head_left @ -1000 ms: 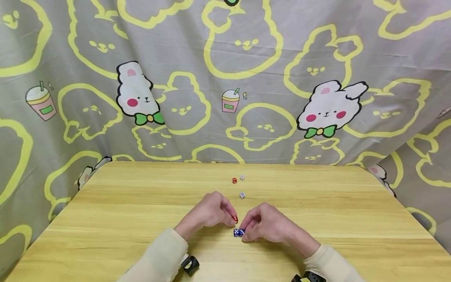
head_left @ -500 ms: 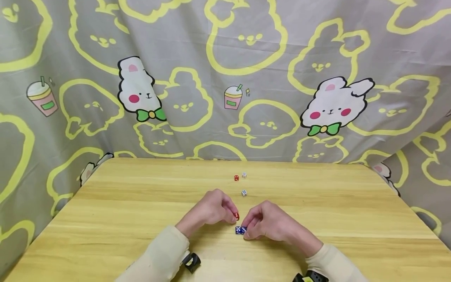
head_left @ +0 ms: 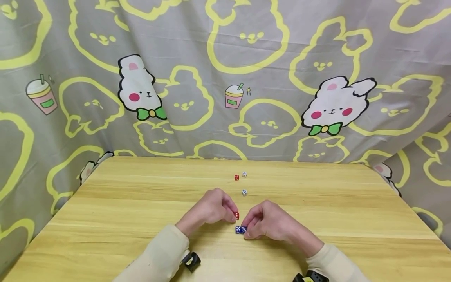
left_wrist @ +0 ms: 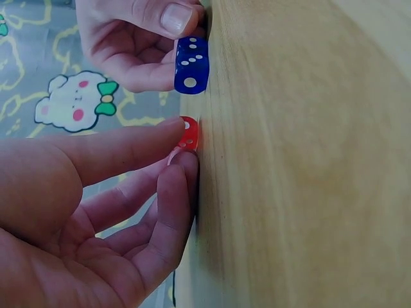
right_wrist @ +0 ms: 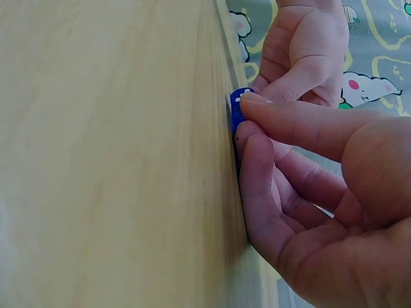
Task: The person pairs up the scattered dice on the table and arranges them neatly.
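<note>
Nearest, two blue dice (head_left: 238,230) are set side by side on the tabletop (head_left: 123,203), seemingly touching; this pair may be judged already lined up. The right one is pinched between thumb and fingers by the right grip (head_left: 267,221), which is angled inward from the right. Just beyond, a red die (head_left: 237,215) is pinched at the fingertips by the left grip (head_left: 215,207), angled in from the left; it is held apart from the blue pair, its placing seemingly unfinished. Farther off, a white die (head_left: 244,192), then a far red die (head_left: 237,177) and a far white die (head_left: 244,174), are left unhandled.
</note>
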Demonstrator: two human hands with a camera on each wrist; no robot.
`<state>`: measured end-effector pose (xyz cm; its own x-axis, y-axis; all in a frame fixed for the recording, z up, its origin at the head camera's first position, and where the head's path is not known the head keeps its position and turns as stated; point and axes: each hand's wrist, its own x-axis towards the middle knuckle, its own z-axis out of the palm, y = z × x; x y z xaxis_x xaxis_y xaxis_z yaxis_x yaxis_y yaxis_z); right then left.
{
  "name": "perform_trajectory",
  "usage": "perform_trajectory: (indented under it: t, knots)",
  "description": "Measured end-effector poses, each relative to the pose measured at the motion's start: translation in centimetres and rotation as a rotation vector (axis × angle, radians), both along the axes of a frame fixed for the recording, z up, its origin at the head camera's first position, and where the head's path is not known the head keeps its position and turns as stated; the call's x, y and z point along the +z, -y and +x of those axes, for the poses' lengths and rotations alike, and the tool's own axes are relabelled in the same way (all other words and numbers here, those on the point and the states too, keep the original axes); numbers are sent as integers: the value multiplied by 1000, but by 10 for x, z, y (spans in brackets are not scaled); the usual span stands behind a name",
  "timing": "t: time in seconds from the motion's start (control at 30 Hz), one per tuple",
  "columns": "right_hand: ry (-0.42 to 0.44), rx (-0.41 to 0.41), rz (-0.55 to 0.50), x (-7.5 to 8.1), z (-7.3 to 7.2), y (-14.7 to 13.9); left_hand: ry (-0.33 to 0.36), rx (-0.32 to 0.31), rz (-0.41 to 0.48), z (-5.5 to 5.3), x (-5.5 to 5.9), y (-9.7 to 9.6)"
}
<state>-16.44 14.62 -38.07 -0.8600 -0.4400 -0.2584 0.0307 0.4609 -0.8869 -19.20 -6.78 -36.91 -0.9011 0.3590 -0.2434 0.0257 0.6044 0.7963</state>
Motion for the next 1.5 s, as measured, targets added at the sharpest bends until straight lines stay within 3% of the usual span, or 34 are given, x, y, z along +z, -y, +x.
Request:
perform_trajectory:
  t: [1.5]
  knots:
    - [-27,11,10,0,0,0,-13,5,33,1,-1,2]
